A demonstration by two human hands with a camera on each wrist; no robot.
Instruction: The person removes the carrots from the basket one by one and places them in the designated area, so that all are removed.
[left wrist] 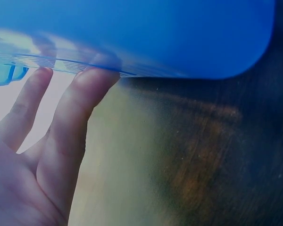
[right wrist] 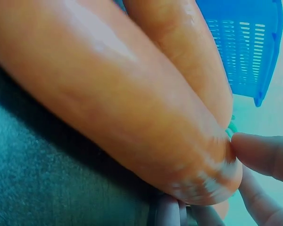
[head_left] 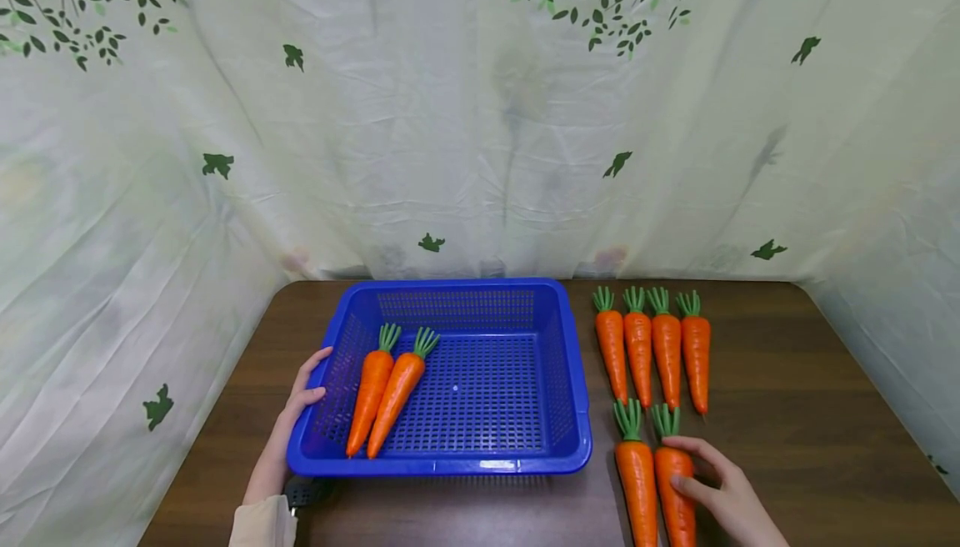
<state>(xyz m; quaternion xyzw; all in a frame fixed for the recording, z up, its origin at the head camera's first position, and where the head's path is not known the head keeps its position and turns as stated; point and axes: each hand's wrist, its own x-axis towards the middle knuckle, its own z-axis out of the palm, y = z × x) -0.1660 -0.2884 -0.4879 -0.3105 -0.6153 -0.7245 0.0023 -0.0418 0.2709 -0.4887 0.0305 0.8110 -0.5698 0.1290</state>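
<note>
A blue plastic basket (head_left: 455, 468) stands on the table, with two orange carrots (head_left: 367, 405) leaning side by side in its left part. My left hand (head_left: 302, 397) touches the basket's left side; in the left wrist view its extended fingers (left wrist: 66, 136) meet the blue wall. At the lower right, my right hand (head_left: 716, 484) holds a carrot (head_left: 675, 489) near its leafy end, thumb on one side and fingers on the other. Another carrot (head_left: 636, 480) lies just left of it. The right wrist view shows the held carrot (right wrist: 118, 103) close up, beside its neighbour.
Several carrots (head_left: 666, 351) lie in a row right of the basket, green tops toward the back. The brown wooden table (head_left: 795, 414) extends to the right of them. A leaf-patterned cloth (head_left: 480, 113) hangs behind and at both sides.
</note>
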